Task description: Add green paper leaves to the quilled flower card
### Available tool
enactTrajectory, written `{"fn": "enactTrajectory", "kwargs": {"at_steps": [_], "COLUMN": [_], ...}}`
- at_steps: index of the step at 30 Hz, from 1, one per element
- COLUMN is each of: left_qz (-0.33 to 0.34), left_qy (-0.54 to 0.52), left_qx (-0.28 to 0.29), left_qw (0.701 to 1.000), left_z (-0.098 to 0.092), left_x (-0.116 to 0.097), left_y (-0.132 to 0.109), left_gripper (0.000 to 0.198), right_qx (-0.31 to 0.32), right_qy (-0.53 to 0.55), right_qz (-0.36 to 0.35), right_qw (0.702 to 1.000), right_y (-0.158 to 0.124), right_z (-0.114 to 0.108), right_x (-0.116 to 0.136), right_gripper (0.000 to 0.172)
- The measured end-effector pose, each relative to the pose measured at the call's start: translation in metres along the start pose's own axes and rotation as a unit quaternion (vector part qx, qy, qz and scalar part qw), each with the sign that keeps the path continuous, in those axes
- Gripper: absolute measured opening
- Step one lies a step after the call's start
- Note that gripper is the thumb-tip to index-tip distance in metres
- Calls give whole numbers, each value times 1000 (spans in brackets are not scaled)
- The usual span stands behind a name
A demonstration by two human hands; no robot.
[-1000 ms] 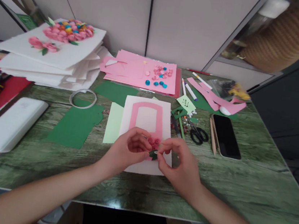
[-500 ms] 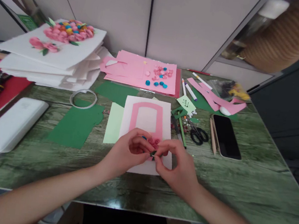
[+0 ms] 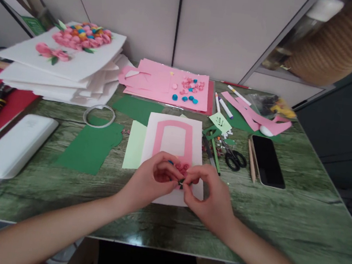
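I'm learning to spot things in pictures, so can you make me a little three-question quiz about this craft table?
1. True or false: the scissors lie to the right of the white card with the pink frame.
2. What do the left hand and right hand pinch between them?
A) a small dark green paper piece
B) a marker
C) the phone
3. Fill in: the loose rolled paper circles on the pink sheet are pink and ____.

Key:
1. True
2. A
3. blue
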State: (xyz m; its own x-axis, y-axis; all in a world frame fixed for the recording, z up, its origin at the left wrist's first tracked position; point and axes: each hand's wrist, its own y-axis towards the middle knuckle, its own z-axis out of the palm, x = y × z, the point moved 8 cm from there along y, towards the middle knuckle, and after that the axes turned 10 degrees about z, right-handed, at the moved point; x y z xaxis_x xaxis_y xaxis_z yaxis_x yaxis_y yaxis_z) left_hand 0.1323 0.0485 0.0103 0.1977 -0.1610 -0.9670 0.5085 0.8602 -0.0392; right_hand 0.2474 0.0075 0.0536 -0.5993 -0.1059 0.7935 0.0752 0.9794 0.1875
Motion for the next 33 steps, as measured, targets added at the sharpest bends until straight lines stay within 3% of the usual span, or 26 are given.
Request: {"fn": "enactTrajectory", "kwargs": {"at_steps": [20, 33], "left_qz": [7, 0], "left_qy": [13, 3], "left_qx": [-1, -11], "left_qw": [1000, 1000], "left_z": [0, 0], "left_x": [-1, -2], "left_y": [-1, -1], "left_gripper": [31, 33], "right_qx": [-8, -21], "right_qy": [-45, -6], "right_qz": [-47, -19], "right_qw": [998, 1000], "right_y": [-2, -3], "right_z": [-1, -2], "right_x": [14, 6], "right_gripper": [30, 32]}}
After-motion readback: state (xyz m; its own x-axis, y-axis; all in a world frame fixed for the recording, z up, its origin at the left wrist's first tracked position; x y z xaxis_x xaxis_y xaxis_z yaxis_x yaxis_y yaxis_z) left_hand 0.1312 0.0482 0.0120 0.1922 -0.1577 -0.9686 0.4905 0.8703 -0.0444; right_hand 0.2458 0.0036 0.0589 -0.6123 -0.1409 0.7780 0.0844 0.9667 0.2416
